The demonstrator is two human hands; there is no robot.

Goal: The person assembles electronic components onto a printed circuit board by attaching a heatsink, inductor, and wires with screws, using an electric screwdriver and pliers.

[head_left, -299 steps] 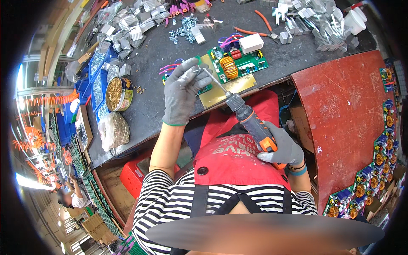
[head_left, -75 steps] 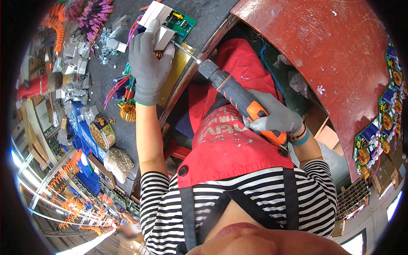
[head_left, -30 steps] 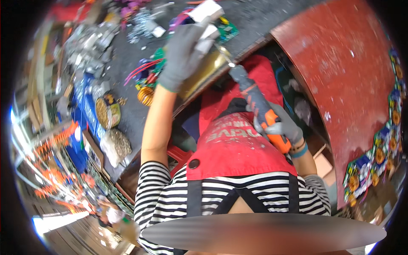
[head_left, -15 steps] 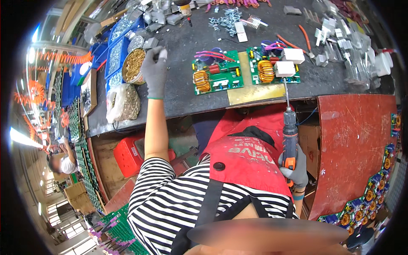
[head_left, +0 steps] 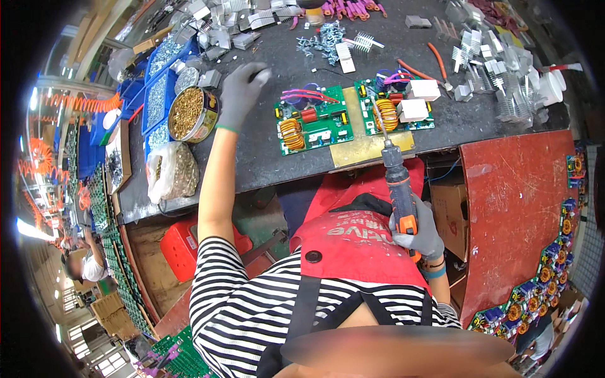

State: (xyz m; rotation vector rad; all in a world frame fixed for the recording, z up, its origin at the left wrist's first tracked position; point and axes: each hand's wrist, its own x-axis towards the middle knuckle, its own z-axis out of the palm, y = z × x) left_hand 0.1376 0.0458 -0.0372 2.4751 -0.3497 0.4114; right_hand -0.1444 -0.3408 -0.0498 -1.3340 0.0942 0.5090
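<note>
My left hand [head_left: 241, 94], in a grey glove, is raised over the dark bench beside a round tin of brass-coloured screws [head_left: 187, 114]. Its thumb and fingertips are pinched together; anything between them is too small to make out. With my right hand [head_left: 422, 234], also gloved, I grip an electric screwdriver [head_left: 398, 184] pointing away from me. Its long bit crosses the copper coil of the right green circuit board [head_left: 421, 125]; whether it touches cannot be told. That board carries two white blocks [head_left: 414, 110]. Left of it lies a second green circuit board [head_left: 324, 133], with pink wires.
Both boards lie by a brass-coloured plate [head_left: 372, 150]. Blue bins [head_left: 157, 101] of small metal parts and a plastic bag [head_left: 172, 171] stand at the left. Orange-handled pliers [head_left: 435, 62] and metal heat sinks [head_left: 498, 75] lie to the right. Silvery parts are heaped at the back.
My left hand has moved off the screw tin, toward the boards. The screwdriver in my right hand has swung left, its bit going from the white block to the coil. The whole view has shifted slightly.
</note>
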